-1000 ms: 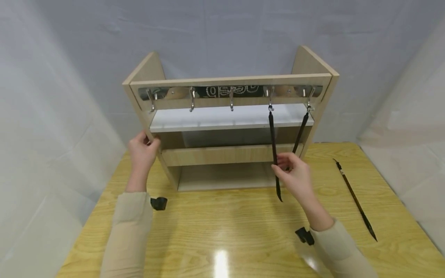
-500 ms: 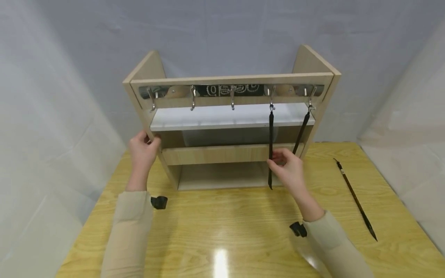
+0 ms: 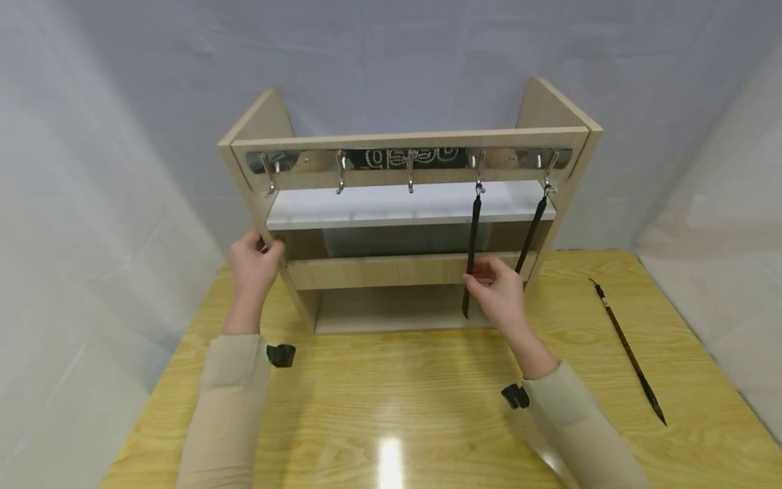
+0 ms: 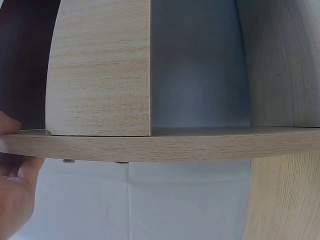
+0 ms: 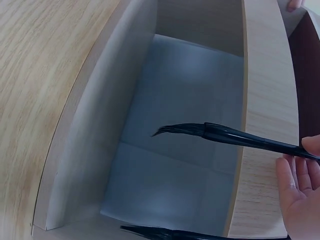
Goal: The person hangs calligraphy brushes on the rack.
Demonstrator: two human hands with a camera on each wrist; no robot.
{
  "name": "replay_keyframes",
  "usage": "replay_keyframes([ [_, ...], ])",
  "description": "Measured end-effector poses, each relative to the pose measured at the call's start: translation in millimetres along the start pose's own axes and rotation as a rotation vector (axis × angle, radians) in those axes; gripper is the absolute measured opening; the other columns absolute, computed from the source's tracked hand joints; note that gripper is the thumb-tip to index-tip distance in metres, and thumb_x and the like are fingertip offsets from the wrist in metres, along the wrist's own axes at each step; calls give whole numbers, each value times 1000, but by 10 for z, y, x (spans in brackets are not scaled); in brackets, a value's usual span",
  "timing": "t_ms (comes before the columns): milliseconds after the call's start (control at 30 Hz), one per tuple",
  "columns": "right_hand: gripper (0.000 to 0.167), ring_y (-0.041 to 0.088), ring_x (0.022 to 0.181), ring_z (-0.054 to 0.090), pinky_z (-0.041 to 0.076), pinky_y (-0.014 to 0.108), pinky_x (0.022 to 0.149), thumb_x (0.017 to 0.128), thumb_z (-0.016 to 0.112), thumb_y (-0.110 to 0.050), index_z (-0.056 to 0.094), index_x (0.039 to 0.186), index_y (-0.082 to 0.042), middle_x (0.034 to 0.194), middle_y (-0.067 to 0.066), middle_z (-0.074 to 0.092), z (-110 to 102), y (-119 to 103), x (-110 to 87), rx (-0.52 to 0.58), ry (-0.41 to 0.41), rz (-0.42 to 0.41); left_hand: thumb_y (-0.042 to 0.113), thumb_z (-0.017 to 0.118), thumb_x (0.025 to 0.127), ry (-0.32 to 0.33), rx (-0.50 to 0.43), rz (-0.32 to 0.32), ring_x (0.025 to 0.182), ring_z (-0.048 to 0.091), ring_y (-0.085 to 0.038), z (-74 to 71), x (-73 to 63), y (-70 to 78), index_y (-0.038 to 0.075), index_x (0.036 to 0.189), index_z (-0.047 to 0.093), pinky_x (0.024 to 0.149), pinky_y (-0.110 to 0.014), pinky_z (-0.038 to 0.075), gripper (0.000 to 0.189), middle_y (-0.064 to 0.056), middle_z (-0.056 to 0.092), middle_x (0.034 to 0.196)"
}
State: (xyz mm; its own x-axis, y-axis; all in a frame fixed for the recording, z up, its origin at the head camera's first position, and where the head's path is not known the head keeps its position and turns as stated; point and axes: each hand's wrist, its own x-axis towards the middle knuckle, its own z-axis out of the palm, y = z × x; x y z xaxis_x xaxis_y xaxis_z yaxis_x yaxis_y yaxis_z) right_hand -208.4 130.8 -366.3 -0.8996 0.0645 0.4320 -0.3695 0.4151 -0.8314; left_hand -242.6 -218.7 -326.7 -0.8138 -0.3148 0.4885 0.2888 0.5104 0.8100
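Note:
A wooden desktop shelf [image 3: 379, 273] carries a metal hook rail [image 3: 375, 160] on its upper front. My left hand [image 3: 253, 265] grips the shelf's left side panel [image 4: 200, 146], thumb and fingers on opposite faces. A dark calligraphy brush [image 3: 474, 227] hangs by its loop from the second hook from the right. Between thumb and fingers my right hand [image 3: 497, 292] pinches its lower part; the bristle tip [image 5: 175, 129] shows in the right wrist view. From the rightmost hook hangs another calligraphy brush [image 3: 531, 234], its lower end hidden behind my right hand in the head view.
A third calligraphy brush [image 3: 629, 353] lies on the wooden table [image 3: 366, 401], right of the shelf. Three hooks to the left bear nothing. A white board [image 3: 391, 204] spans the shelf below the rail. Pale cloth [image 3: 397, 68] hangs behind and at both sides.
My right hand has moved left and slightly up, bringing the lower end of the pinched brush left with it. The left hand keeps its grip on the side panel.

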Motion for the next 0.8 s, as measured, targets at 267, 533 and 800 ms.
replay_keyframes([
  [267,20,24,82,58,51,34,69,77,64,-3,59,96,4,90,16,61,21,44,19,17,-8,-5,-4,51,74,-2,8,13,94,59,-28,-1,-4,-2,-10,82,59,75,-38,50,13,-23,62,88],
  [533,19,23,81,58,51,34,69,77,64,-3,60,93,4,88,16,61,42,46,34,11,2,8,-3,52,75,0,26,13,93,59,-28,0,-8,-3,-10,80,58,73,-38,50,11,-24,62,88],
  [800,18,23,82,58,51,34,70,77,64,-3,60,93,4,88,16,61,46,43,30,25,4,18,-3,51,74,-1,25,-1,93,59,-29,-4,-15,22,-10,78,58,76,-39,50,10,-24,62,88],
])
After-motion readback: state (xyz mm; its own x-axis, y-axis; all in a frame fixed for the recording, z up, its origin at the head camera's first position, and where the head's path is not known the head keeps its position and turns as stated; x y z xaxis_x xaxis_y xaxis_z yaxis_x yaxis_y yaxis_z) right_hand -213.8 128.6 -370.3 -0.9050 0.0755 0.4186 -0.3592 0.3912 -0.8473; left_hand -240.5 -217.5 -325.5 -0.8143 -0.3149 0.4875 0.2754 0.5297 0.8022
